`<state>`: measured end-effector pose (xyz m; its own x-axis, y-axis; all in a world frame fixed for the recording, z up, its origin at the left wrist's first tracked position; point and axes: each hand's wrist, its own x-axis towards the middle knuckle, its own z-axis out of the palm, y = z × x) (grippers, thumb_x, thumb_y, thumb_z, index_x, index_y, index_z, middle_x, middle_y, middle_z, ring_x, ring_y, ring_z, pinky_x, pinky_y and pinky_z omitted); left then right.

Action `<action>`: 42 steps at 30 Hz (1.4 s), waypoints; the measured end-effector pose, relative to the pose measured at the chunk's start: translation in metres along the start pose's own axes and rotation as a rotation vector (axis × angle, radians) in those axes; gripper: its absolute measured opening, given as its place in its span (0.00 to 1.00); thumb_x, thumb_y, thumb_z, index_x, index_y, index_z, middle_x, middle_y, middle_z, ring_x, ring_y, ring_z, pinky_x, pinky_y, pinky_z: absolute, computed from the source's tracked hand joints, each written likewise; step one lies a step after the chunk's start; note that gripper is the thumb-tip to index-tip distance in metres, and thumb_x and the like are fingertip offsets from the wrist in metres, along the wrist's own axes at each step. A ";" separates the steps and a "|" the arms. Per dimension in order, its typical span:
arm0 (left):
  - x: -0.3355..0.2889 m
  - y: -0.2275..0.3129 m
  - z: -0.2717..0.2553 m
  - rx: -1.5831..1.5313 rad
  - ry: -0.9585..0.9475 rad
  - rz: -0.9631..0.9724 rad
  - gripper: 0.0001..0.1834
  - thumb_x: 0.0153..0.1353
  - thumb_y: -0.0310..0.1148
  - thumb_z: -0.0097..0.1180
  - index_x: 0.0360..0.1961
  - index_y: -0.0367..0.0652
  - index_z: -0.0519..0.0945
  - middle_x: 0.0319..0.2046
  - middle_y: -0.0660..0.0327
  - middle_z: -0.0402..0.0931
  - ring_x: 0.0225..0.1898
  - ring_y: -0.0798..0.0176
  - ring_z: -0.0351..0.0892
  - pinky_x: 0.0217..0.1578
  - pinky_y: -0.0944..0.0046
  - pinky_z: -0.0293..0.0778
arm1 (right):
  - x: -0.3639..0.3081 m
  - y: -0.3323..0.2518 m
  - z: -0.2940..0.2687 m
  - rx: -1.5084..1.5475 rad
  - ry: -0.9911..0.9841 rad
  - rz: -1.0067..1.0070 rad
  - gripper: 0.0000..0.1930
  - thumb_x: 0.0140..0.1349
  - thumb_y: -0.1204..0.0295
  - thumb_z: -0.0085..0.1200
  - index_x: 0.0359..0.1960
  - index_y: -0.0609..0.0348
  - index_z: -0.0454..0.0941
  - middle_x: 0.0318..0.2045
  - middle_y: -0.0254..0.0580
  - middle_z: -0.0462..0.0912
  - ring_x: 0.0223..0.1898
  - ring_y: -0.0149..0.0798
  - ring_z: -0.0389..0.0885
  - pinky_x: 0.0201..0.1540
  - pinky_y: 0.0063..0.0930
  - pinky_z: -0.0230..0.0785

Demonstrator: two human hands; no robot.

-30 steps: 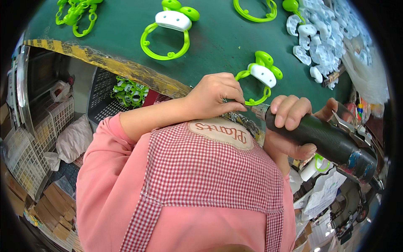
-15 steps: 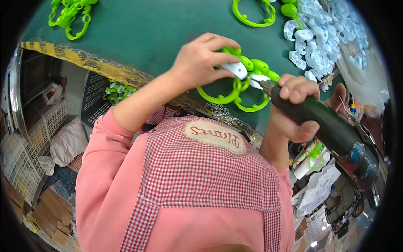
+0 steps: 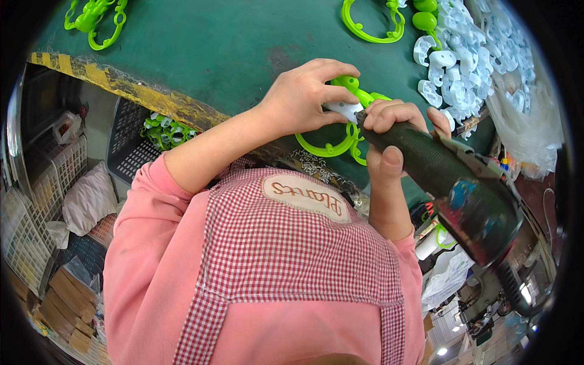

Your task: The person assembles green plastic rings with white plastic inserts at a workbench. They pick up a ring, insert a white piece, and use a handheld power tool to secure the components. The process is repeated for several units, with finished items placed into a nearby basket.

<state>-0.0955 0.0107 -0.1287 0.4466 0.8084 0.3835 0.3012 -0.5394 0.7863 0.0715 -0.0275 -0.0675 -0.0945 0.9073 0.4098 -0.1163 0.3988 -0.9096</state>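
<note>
My left hand (image 3: 302, 97) pinches a bright green plastic ring piece (image 3: 327, 150) with a white plastic part (image 3: 344, 111) on it, near the bench's front edge. Fingers and thumb lie on opposite sides of the white part. Wrapped in my right hand (image 3: 392, 131) is a dark, thick-bodied electric screwdriver (image 3: 450, 176), slanting from lower right to upper left. Its tip meets or nearly meets the right end of the white part; actual contact I cannot make out. The screwdriver and my right fingers hide part of the green piece.
A green bench (image 3: 213, 55) has a worn yellow edge (image 3: 121, 82). Small screws (image 3: 316, 167) lie scattered along that edge. Pale translucent parts (image 3: 459, 73) are heaped at right; another green ring (image 3: 374, 36) lies beyond my hands. A dark crate (image 3: 125, 143) holds green pieces below left.
The screwdriver's tip has moved left, from the second white part to the one by my left fingers, and its body tilts lower. My left hand has shifted slightly right and nearer.
</note>
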 end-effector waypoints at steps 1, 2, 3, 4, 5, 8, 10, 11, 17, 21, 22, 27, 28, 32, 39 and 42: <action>-0.001 0.001 0.000 -0.001 0.005 0.001 0.15 0.39 0.35 0.72 0.33 0.52 0.85 0.49 0.67 0.77 0.50 0.59 0.77 0.46 0.61 0.77 | -0.003 0.002 0.000 0.011 -0.025 -0.014 0.39 0.57 0.60 0.65 0.63 0.55 0.52 0.32 0.44 0.78 0.34 0.41 0.78 0.45 0.37 0.72; -0.002 0.000 0.000 0.002 0.001 0.003 0.15 0.39 0.35 0.71 0.33 0.52 0.85 0.49 0.67 0.77 0.50 0.59 0.77 0.46 0.61 0.77 | -0.003 0.005 -0.002 0.028 -0.040 -0.029 0.40 0.58 0.59 0.65 0.64 0.54 0.51 0.32 0.44 0.78 0.34 0.41 0.78 0.44 0.36 0.72; -0.002 -0.002 0.001 0.005 -0.004 0.006 0.15 0.39 0.35 0.71 0.33 0.52 0.85 0.49 0.67 0.77 0.50 0.59 0.77 0.46 0.61 0.77 | -0.001 0.009 -0.003 0.047 -0.061 -0.044 0.41 0.58 0.59 0.65 0.65 0.53 0.51 0.32 0.44 0.77 0.34 0.40 0.78 0.43 0.36 0.73; -0.002 -0.005 0.001 0.007 -0.012 0.016 0.15 0.40 0.35 0.71 0.33 0.52 0.85 0.49 0.67 0.77 0.49 0.59 0.77 0.46 0.62 0.77 | -0.001 0.011 -0.001 0.097 -0.037 -0.041 0.41 0.58 0.59 0.65 0.65 0.53 0.50 0.32 0.44 0.77 0.33 0.40 0.78 0.42 0.36 0.73; -0.001 -0.006 0.001 0.009 -0.006 0.026 0.15 0.39 0.35 0.71 0.33 0.53 0.85 0.49 0.67 0.77 0.49 0.59 0.78 0.46 0.62 0.77 | -0.001 0.012 0.001 0.146 -0.012 -0.037 0.41 0.57 0.59 0.65 0.66 0.53 0.50 0.31 0.44 0.77 0.33 0.40 0.77 0.41 0.36 0.73; -0.003 -0.005 0.000 0.012 0.005 0.031 0.16 0.39 0.34 0.72 0.34 0.52 0.85 0.50 0.66 0.77 0.50 0.58 0.77 0.47 0.61 0.76 | 0.016 -0.003 0.005 0.130 0.135 0.065 0.43 0.57 0.55 0.65 0.65 0.59 0.50 0.30 0.44 0.76 0.31 0.40 0.76 0.40 0.35 0.71; -0.005 -0.002 0.001 -0.002 0.017 0.030 0.19 0.38 0.33 0.72 0.36 0.50 0.85 0.51 0.62 0.77 0.51 0.55 0.77 0.51 0.58 0.74 | -0.004 -0.019 -0.003 0.230 0.098 0.080 0.45 0.56 0.50 0.63 0.66 0.55 0.50 0.26 0.41 0.75 0.28 0.39 0.76 0.37 0.36 0.70; -0.005 0.000 0.002 0.008 0.032 0.045 0.18 0.39 0.34 0.72 0.36 0.51 0.85 0.51 0.63 0.77 0.52 0.54 0.77 0.52 0.58 0.74 | -0.015 -0.027 -0.006 0.279 0.082 0.087 0.45 0.55 0.47 0.63 0.66 0.53 0.50 0.25 0.39 0.74 0.26 0.39 0.75 0.36 0.37 0.70; -0.015 0.017 -0.014 0.146 0.107 0.072 0.14 0.41 0.35 0.70 0.33 0.49 0.84 0.49 0.63 0.76 0.50 0.53 0.75 0.51 0.57 0.74 | -0.070 -0.012 0.025 0.139 0.186 0.326 0.46 0.55 0.46 0.62 0.66 0.50 0.48 0.24 0.38 0.72 0.26 0.37 0.73 0.34 0.36 0.68; -0.052 0.026 -0.022 0.133 -0.073 0.134 0.11 0.40 0.35 0.71 0.25 0.48 0.83 0.35 0.69 0.80 0.38 0.64 0.77 0.38 0.62 0.71 | -0.057 -0.028 0.019 0.217 0.186 0.195 0.47 0.55 0.46 0.61 0.68 0.50 0.47 0.25 0.37 0.73 0.26 0.36 0.74 0.34 0.35 0.68; -0.058 0.032 -0.018 0.047 -0.144 0.124 0.11 0.40 0.36 0.71 0.25 0.48 0.83 0.32 0.71 0.79 0.37 0.66 0.76 0.36 0.63 0.69 | -0.055 -0.031 0.017 0.252 0.194 0.166 0.48 0.55 0.44 0.62 0.68 0.50 0.47 0.25 0.37 0.74 0.26 0.36 0.75 0.34 0.36 0.69; -0.060 0.040 -0.003 0.007 -0.231 0.098 0.09 0.44 0.37 0.69 0.28 0.48 0.84 0.31 0.72 0.78 0.37 0.65 0.73 0.38 0.63 0.66 | -0.047 -0.044 0.011 0.304 0.200 0.095 0.50 0.52 0.42 0.63 0.68 0.49 0.46 0.26 0.37 0.75 0.25 0.36 0.76 0.35 0.37 0.70; -0.060 0.040 -0.003 0.002 -0.217 0.110 0.09 0.45 0.37 0.69 0.28 0.48 0.84 0.31 0.72 0.78 0.37 0.65 0.73 0.37 0.63 0.66 | -0.046 -0.046 0.011 0.298 0.203 0.096 0.50 0.52 0.42 0.63 0.69 0.48 0.46 0.26 0.37 0.76 0.25 0.36 0.76 0.36 0.37 0.70; -0.056 0.043 -0.004 -0.072 -0.151 0.105 0.09 0.45 0.37 0.69 0.28 0.49 0.85 0.29 0.73 0.78 0.36 0.65 0.73 0.38 0.63 0.66 | -0.040 -0.051 0.014 0.330 0.181 0.105 0.50 0.52 0.43 0.64 0.69 0.47 0.46 0.26 0.38 0.76 0.26 0.37 0.77 0.37 0.38 0.70; -0.055 0.039 -0.003 -0.179 -0.028 0.089 0.10 0.43 0.35 0.71 0.28 0.48 0.85 0.29 0.70 0.78 0.34 0.63 0.74 0.36 0.61 0.67 | -0.034 -0.049 0.017 0.283 0.170 0.090 0.49 0.54 0.42 0.61 0.70 0.45 0.46 0.27 0.36 0.74 0.26 0.35 0.74 0.37 0.37 0.69; -0.060 0.035 -0.020 -0.100 -0.129 0.100 0.13 0.41 0.36 0.72 0.30 0.47 0.84 0.34 0.66 0.79 0.37 0.60 0.75 0.38 0.59 0.70 | -0.026 -0.047 0.011 0.115 0.174 0.080 0.48 0.55 0.39 0.57 0.70 0.43 0.46 0.26 0.34 0.72 0.26 0.33 0.73 0.36 0.36 0.68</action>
<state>-0.1286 -0.0518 -0.1140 0.5763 0.7113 0.4023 0.1671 -0.5845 0.7940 0.0688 -0.0716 -0.0350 0.0632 0.9488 0.3093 -0.2285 0.3155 -0.9210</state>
